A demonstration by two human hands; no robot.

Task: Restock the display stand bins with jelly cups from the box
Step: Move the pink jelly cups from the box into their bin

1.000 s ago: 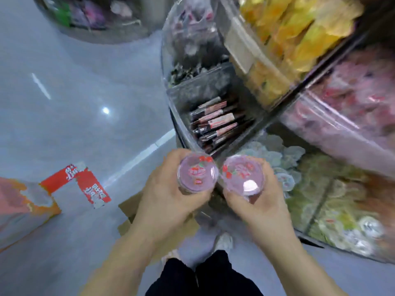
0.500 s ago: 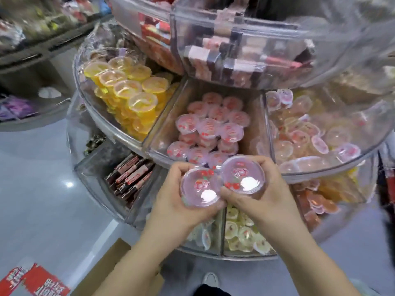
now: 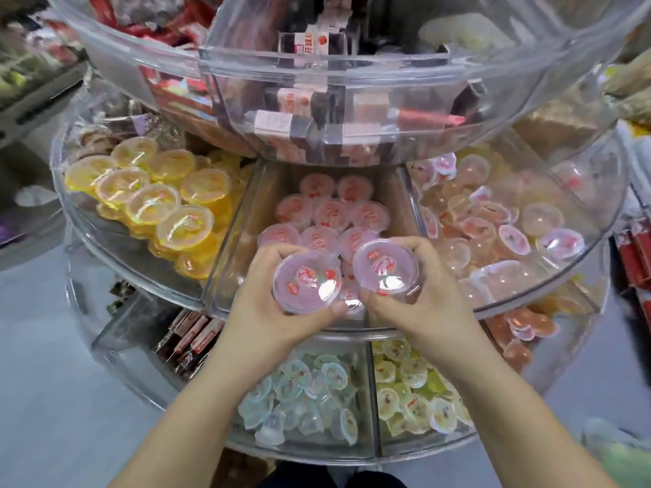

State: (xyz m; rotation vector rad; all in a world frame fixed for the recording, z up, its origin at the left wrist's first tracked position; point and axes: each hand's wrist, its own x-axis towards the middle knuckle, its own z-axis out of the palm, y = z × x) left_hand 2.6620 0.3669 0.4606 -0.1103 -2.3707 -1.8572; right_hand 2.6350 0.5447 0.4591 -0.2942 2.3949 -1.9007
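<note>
Over the front rim of the middle tier's pink-cup bin, both hands are carrying a pink jelly cup each, lids up. The left hand is curling fingers and thumb round the left cup; the right hand is gripping the right cup the same way, fingertips hooked over its far edge. The two cups are sitting just beside each other, nearly touching, above the pink cups already stacked in that bin.

To my eye the risks are these: the stock is piled high near the front, so a cup released carelessly could roll over the rim and drop to the floor. Letting go of both at once could knock them together and tip one sideways. The clear upper tier is overhanging closely, leaving little headroom for reaching deeper. The yellow cups are filling the bin to the left, so drifting that way would mix flavours.
</note>
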